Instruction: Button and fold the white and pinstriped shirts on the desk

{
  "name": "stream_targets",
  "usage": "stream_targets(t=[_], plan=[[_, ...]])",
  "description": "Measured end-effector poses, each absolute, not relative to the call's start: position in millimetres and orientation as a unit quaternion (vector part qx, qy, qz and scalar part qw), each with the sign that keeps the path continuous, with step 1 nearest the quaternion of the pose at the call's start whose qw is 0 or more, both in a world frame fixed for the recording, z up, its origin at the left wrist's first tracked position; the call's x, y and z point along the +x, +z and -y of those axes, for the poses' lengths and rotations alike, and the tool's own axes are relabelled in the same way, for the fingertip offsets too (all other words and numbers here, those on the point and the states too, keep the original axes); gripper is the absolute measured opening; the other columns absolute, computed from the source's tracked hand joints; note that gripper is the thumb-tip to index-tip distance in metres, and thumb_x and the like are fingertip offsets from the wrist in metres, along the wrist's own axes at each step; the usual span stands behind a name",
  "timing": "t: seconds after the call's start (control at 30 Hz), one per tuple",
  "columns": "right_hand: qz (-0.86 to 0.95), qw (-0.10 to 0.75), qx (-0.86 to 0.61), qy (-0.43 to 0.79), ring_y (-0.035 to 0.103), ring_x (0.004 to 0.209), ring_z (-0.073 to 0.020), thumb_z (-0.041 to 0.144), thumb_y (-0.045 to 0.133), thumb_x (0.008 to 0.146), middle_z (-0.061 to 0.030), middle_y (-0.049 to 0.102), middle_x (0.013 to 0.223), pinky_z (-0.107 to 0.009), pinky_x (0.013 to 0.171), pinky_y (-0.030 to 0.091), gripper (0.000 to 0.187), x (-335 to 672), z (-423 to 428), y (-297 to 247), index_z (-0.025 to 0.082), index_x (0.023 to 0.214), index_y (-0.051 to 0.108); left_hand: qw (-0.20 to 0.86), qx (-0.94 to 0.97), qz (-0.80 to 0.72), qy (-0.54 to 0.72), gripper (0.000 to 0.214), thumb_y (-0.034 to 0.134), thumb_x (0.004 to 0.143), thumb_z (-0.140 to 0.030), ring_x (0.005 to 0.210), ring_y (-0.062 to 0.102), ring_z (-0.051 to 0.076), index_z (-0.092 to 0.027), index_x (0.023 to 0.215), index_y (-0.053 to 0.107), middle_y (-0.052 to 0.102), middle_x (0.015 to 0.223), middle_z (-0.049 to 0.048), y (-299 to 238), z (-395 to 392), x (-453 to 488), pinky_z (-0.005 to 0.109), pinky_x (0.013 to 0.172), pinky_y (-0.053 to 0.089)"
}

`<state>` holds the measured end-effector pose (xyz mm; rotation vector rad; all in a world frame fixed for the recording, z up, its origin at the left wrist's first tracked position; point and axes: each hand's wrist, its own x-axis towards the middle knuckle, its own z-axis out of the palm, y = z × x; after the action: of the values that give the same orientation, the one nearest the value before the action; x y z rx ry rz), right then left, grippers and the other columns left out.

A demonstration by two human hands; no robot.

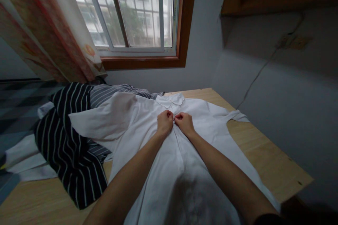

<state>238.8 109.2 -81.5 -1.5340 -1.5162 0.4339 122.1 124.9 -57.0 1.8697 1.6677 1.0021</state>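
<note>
Pinching a white, collared, short-sleeved cloth shirt [174, 163] along its front opening, the left hand [165, 123] and the right hand [185, 123] sit side by side, fingers of each pressed together on the fabric below the white collar [170, 101]. Whether a button lies between them is too small to tell. The shirt is spread on a pale wood-grained bench [264, 154], collar toward the brown-framed window [145, 17]. One sleeve overlaps a black, white-striped cloth garment [68, 126] on the left.
</note>
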Motion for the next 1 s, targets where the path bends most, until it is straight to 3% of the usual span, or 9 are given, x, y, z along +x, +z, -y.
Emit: stream_targets(t=[0.17,0.43,0.63,0.8,1.0], plan=[[0.598,0.478,-0.615,0.191,0.064,0.062,-0.0164,0.02,0.065,0.07,-0.0022,0.07,0.066,-0.024,0.063,0.048,0.004,239,-111,-83,0.017,0.069,0.068,0.225,0.678,-0.586,0.382,0.015,0.052,0.078,-0.011,0.07,0.06,0.015,-0.014,0.075,0.067,0.069,0.074,0.0048,-57,-125,122,0.025,0.067,0.041],[0.571,0.507,-0.583,0.276,0.059,0.049,-0.0136,0.027,0.057,0.08,0.0002,0.065,0.06,-0.022,0.053,0.045,0.014,240,-111,-83,0.016,0.075,0.065,0.231,0.69,-0.559,0.399,0.014,0.051,0.08,-0.012,0.066,0.059,0.015,-0.015,0.074,0.063,0.065,0.067,0.0024,-57,-121,123,0.024,0.064,0.04],[0.654,0.407,-0.629,0.106,0.063,0.069,-0.0162,0.021,0.058,0.085,-0.0038,0.07,0.074,-0.025,0.068,0.043,0.011,237,-103,-73,0.016,0.078,0.065,0.242,0.666,-0.571,0.416,0.01,0.056,0.075,-0.013,0.066,0.059,0.014,-0.015,0.072,0.066,0.067,0.069,0.0016,-56,-122,122,0.023,0.066,0.042],[0.702,0.333,-0.629,0.025,0.063,0.077,-0.0174,0.017,0.055,0.087,-0.0064,0.07,0.081,-0.025,0.07,0.04,0.011,234,-95,-68,0.016,0.081,0.064,0.272,0.647,-0.582,0.411,0.01,0.058,0.069,-0.01,0.066,0.06,0.014,-0.016,0.073,0.066,0.067,0.069,0.0005,-54,-125,120,0.023,0.066,0.043],[0.69,0.352,-0.632,0.023,0.061,0.074,-0.0173,0.018,0.054,0.086,-0.0064,0.069,0.08,-0.026,0.069,0.039,0.012,232,-98,-72,0.016,0.079,0.063,0.259,0.66,-0.556,0.434,0.013,0.053,0.07,-0.006,0.064,0.055,0.013,-0.017,0.073,0.057,0.06,0.066,-0.0014,-60,-127,120,0.023,0.062,0.039]])
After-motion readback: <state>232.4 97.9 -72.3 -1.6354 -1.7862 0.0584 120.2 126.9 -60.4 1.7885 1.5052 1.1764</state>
